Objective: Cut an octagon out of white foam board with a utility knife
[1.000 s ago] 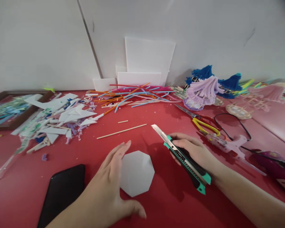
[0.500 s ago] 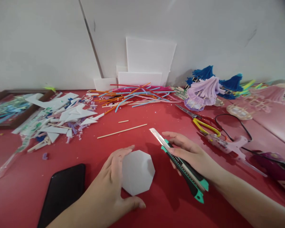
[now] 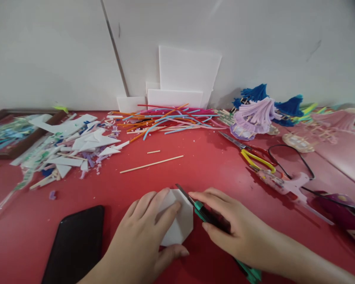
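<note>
Foam piece [image 3: 180, 221], white and many-sided, lies flat on the red tabletop [image 3: 195, 169] near the front edge, about the middle. The left hand [image 3: 142, 236] covers its left half, so its full outline is hidden; the fingers [image 3: 162, 209] are spread apart and pressed flat on it, with the thumb lying along its near side. The right hand [image 3: 239, 232] is closed around a green and black utility knife [image 3: 207, 215]. Most of the handle is hidden inside the grip, and only its green end shows again at the front edge, where the view cuts it off. The thin blade [image 3: 184, 193] rests on the upper right edge of the foam piece — where exactly its tip ends I cannot tell.

A black phone [image 3: 73, 244] lies at the front left, its near end cut off by the view, and its screen is dark. A thin wooden stick [image 3: 151, 164] lies behind the hands, toward the middle. White foam scraps [image 3: 77, 146] are piled at the left, colored strips [image 3: 171, 118] at the back edge under white boards [image 3: 189, 75] that lean on the wall. At the right lie pliers with yellow handles [image 3: 257, 157] and a glue gun [image 3: 286, 185] — the things beyond it, near the right edge, are blurred. No writing or brand can be read on any object.
</note>
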`<move>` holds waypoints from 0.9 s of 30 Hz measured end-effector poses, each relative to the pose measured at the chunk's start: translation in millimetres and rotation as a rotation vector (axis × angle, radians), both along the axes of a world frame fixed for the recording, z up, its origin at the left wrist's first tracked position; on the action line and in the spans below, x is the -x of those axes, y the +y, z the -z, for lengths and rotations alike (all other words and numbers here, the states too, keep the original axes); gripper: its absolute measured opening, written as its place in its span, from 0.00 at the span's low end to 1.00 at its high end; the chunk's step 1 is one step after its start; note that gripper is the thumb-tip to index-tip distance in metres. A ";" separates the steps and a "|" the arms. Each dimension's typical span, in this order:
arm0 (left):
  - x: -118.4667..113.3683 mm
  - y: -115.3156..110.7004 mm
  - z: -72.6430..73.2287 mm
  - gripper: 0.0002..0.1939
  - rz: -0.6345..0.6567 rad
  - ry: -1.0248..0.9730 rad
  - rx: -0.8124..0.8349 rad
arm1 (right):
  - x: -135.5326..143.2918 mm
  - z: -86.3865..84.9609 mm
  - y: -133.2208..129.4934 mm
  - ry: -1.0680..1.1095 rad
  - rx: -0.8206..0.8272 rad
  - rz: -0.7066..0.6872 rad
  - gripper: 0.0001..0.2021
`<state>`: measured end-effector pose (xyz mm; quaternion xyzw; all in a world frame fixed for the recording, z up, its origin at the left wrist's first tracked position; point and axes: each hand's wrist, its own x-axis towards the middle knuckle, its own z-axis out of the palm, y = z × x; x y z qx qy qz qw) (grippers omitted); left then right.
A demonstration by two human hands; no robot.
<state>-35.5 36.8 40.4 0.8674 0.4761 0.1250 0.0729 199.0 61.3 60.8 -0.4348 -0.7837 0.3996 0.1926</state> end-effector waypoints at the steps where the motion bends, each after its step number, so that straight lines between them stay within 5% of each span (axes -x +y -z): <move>1: 0.1 -0.2 0.6 0.34 -0.006 0.005 -0.009 | 0.2 0.4 -0.7 -0.005 -0.011 -0.005 0.28; 18: -1.0 -1.3 -2.5 0.29 0.003 0.017 -0.047 | 0.5 1.0 -1.9 -0.014 0.068 -0.028 0.29; 24: 0.9 -6.6 7.8 0.36 -0.031 -0.041 -0.160 | 3.3 -0.7 -2.4 0.002 0.073 -0.033 0.29; 27: 3.1 -4.6 9.0 0.40 -0.154 -0.197 -0.144 | 3.3 -0.5 -2.6 0.004 0.080 -0.028 0.29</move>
